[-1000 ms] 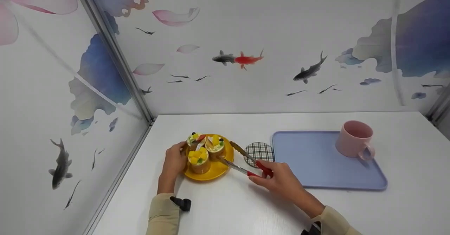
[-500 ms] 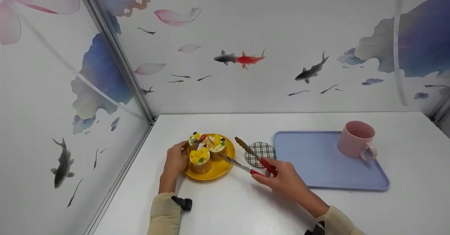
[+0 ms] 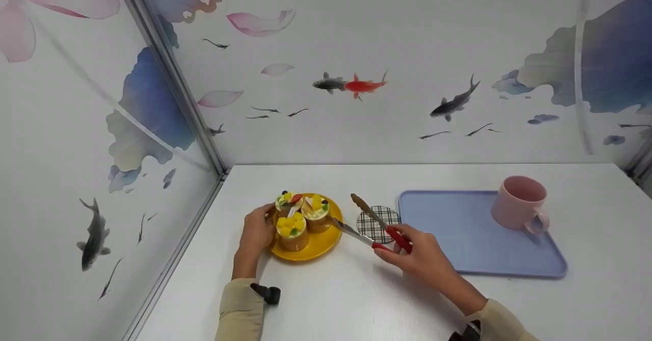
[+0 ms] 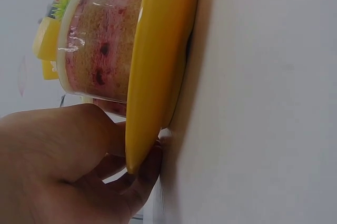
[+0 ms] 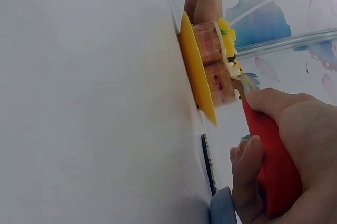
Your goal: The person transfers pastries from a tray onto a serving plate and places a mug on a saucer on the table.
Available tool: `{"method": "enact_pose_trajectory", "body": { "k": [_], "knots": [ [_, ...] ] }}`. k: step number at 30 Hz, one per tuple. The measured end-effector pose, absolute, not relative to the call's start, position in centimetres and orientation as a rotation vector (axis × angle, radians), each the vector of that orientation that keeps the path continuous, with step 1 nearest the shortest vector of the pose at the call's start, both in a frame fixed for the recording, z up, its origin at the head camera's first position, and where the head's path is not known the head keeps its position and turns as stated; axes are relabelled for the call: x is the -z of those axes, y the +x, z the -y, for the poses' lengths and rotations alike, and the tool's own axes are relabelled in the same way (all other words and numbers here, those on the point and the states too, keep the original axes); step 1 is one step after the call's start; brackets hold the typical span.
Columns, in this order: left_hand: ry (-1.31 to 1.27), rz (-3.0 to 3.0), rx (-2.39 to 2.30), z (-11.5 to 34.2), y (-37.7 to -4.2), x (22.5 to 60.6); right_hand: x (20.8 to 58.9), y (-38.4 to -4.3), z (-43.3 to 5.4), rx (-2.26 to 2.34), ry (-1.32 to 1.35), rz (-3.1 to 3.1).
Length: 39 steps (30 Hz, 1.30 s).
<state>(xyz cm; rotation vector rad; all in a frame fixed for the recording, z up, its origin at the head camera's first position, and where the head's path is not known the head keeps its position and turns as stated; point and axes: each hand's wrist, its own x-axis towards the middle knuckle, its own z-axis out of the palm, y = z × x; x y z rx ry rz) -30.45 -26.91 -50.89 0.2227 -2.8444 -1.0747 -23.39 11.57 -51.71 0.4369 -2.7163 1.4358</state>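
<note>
Three small cake cups topped with yellow fruit, the front one (image 3: 292,234) nearest me, stand on a yellow plate (image 3: 325,242). My left hand (image 3: 256,230) pinches the plate's left rim. In the left wrist view the thumb lies over the plate's edge (image 4: 158,50), with fingers beneath, beside a clear cup (image 4: 102,45) of layered sponge. My right hand (image 3: 425,254) grips the red handles of metal food tongs (image 3: 399,238). The tongs' arms are spread, with nothing between their tips. The lower tip is close to the right-hand cup (image 3: 316,221); whether they touch cannot be told.
A round checked coaster (image 3: 374,229) lies partly behind the tongs. To its right, a blue-lilac tray (image 3: 443,234) carries a pink mug (image 3: 514,206) at its back right. White panels (image 3: 305,137) printed with fish close off the table's back and left side.
The right hand and tongs have drawn back to the right, away from the cake cups. The left hand stays at the plate's rim. The whole view has shifted slightly.
</note>
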Motion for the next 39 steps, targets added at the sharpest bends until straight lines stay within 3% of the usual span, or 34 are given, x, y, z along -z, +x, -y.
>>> {"method": "enact_pose_trajectory", "body": {
  "k": [16,39],
  "knots": [
    [0.229,2.836,1.091,26.9,-30.2,51.0,51.6,-23.2,-15.8,-1.38,0.235,2.762],
    [0.212,2.848,1.076,26.9,-30.3,50.8,51.3,-21.2,-19.6,-1.308,0.199,2.78]
  ]
}}
